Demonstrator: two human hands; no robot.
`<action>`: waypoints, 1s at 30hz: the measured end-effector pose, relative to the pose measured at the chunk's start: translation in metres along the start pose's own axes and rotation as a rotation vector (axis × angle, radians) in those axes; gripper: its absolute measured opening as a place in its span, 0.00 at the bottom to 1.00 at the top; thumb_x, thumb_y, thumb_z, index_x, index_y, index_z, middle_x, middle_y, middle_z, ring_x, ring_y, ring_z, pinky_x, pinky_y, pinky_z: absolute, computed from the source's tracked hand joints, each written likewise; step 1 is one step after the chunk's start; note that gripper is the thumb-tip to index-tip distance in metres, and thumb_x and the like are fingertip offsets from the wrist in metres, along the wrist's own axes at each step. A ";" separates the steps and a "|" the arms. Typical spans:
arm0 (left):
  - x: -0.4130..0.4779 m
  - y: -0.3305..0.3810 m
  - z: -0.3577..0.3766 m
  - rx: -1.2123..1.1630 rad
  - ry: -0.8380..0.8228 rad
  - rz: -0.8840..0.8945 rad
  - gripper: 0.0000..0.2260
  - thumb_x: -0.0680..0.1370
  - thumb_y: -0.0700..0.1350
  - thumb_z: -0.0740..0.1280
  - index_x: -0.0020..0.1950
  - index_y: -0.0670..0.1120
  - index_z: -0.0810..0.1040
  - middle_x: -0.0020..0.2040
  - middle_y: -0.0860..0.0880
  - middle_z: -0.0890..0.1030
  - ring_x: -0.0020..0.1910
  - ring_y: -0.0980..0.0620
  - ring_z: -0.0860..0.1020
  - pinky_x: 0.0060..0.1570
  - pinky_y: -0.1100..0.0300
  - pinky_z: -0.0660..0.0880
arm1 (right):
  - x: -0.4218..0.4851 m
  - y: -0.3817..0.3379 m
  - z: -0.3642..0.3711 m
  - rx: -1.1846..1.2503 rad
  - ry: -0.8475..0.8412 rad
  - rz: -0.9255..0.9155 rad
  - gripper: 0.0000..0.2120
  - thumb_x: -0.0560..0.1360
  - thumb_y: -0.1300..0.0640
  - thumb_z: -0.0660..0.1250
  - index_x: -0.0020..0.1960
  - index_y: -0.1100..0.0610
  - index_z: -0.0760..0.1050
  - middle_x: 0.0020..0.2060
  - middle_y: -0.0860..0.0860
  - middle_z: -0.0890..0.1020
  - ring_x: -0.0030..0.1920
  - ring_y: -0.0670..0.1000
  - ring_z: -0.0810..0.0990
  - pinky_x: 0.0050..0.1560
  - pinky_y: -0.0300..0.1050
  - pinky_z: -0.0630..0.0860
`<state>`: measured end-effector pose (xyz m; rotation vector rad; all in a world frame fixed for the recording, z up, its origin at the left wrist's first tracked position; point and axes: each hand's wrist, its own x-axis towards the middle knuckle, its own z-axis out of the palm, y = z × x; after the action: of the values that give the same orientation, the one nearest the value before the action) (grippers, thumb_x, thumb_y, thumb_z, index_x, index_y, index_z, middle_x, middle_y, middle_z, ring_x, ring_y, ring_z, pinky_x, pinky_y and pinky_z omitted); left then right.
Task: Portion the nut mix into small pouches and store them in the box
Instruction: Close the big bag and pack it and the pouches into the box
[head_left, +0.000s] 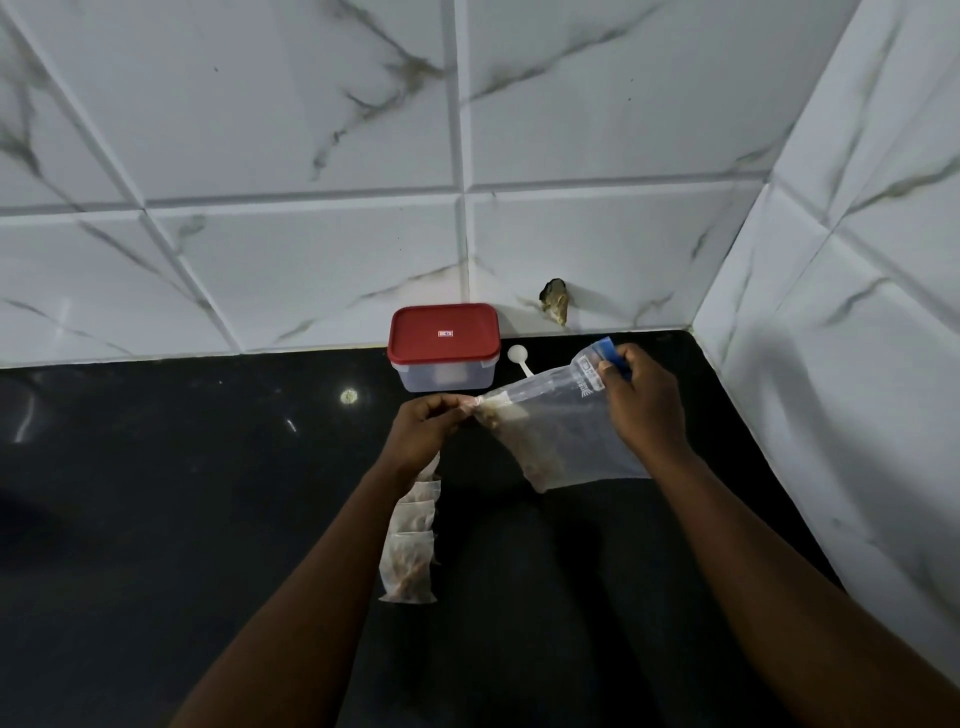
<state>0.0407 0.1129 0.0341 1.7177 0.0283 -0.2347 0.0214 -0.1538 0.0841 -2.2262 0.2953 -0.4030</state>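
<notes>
Pinching one corner of the zip bag (561, 431) at centre frame is the left hand (426, 426), while the right hand (644, 405) is gripping its blue end; nut mix (535, 457) is sagging inside. Filled pouches (408, 561) are lying in a row at lower centre. The red-lidded box (444, 348) is sitting closed beside a white spoon (519, 358) on the black counter (208, 493), against marbled wall tiles (311, 156).

A home kitchen corner, we judge: white marble-veined wall tiles (311, 130) meet a polished black surface (156, 493), on which stand a red-lidded plastic food box (444, 348) and, just beside it, a white measuring scoop (518, 358).
</notes>
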 end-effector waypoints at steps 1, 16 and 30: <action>-0.001 -0.001 0.000 -0.015 0.011 0.026 0.07 0.83 0.40 0.67 0.57 0.44 0.85 0.52 0.48 0.87 0.52 0.55 0.85 0.50 0.63 0.78 | 0.000 0.002 0.000 -0.006 0.004 0.013 0.08 0.83 0.52 0.63 0.58 0.54 0.78 0.44 0.47 0.79 0.41 0.43 0.76 0.39 0.42 0.72; 0.010 0.014 0.002 0.086 0.053 0.209 0.07 0.82 0.38 0.67 0.53 0.45 0.85 0.51 0.48 0.86 0.54 0.49 0.85 0.58 0.51 0.81 | -0.001 0.013 0.002 0.011 0.017 0.082 0.06 0.84 0.54 0.61 0.54 0.54 0.76 0.43 0.48 0.78 0.43 0.49 0.78 0.42 0.46 0.74; 0.008 -0.014 0.015 0.400 -0.033 -0.111 0.27 0.73 0.37 0.76 0.70 0.46 0.73 0.64 0.49 0.77 0.62 0.50 0.77 0.61 0.52 0.78 | 0.007 -0.039 0.005 -0.134 -0.240 -0.290 0.13 0.80 0.48 0.68 0.63 0.49 0.82 0.49 0.44 0.85 0.47 0.43 0.82 0.48 0.46 0.81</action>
<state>0.0446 0.0994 0.0164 2.1131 0.0556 -0.3695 0.0323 -0.1282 0.1122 -2.4283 -0.1336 -0.2705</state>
